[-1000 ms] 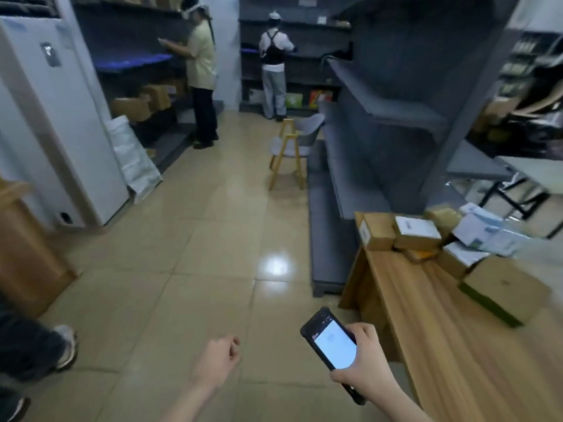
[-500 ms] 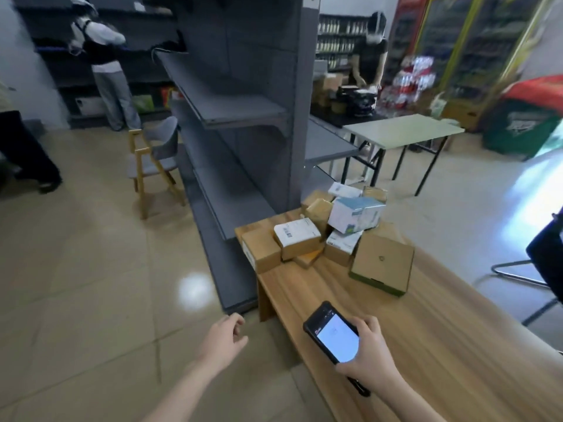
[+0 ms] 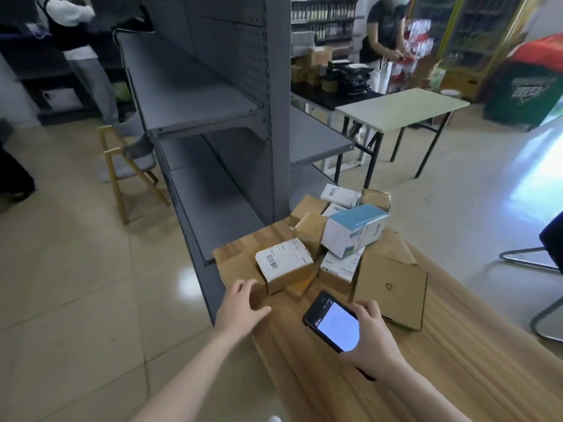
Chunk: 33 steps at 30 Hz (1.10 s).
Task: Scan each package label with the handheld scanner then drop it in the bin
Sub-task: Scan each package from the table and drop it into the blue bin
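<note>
A pile of several packages sits at the far end of a wooden table. Nearest is a brown box with a white barcode label on top. Behind it lie a white-and-blue box and a flat cardboard box. My right hand grips the handheld scanner, a black phone-like device with a lit white screen, just in front of the pile. My left hand hovers with fingers spread over the table corner, close to a plain brown box. No bin is in view.
Grey metal shelving stands right behind the table's far end. A wooden chair is to the left, a folding table at the back right. People stand at the back. A metal chair frame is at the right edge.
The view has swung right and nearer to the table. My left hand has reached forward to the corner by the packages. The scanner now hovers just before the pile.
</note>
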Each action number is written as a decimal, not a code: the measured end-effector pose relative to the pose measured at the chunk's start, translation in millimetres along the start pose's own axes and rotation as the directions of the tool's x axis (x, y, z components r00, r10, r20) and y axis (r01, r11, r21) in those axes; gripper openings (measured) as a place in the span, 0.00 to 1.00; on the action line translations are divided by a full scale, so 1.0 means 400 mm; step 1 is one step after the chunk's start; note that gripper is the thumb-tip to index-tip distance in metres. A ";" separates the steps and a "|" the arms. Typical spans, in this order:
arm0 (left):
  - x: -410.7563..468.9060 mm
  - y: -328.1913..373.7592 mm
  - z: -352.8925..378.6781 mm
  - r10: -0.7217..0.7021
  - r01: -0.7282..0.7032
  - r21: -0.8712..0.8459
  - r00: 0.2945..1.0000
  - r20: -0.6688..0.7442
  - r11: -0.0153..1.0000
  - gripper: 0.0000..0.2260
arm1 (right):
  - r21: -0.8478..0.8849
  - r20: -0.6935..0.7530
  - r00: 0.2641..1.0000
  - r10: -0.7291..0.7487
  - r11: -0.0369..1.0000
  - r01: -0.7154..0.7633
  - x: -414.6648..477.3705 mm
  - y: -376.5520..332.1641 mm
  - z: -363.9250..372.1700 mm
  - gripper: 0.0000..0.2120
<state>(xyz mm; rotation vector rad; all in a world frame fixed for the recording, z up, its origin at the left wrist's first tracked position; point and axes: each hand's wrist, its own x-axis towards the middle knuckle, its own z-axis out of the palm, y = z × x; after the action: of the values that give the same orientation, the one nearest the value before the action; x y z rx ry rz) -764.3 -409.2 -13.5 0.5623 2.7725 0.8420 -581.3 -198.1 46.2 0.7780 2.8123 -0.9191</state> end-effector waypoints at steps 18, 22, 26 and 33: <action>0.374 -0.040 0.022 0.406 -0.400 -0.077 0.887 0.219 0.913 0.46 | -0.348 -0.012 0.997 -0.070 0.936 0.062 0.297 -0.106 -0.051 0.48; 0.394 -0.024 -0.017 0.513 -0.525 -0.036 0.811 0.281 0.850 0.44 | -0.435 -0.034 0.996 -0.083 0.898 0.060 0.313 -0.121 -0.066 0.46; 0.405 -0.012 -0.034 0.570 -0.586 -0.041 0.767 0.296 0.809 0.43 | -0.436 -0.033 0.997 -0.069 0.899 0.048 0.305 -0.129 -0.069 0.45; 0.411 -0.004 -0.018 0.601 -0.620 -0.028 0.747 0.283 0.784 0.43 | -0.451 -0.049 0.999 -0.018 0.893 -0.006 0.262 -0.114 -0.073 0.46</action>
<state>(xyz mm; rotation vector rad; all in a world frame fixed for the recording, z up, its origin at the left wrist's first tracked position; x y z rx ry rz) -916.3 -346.9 -19.8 1.5364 2.3607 0.6953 -692.3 -166.4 70.2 0.7285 2.8949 -0.2182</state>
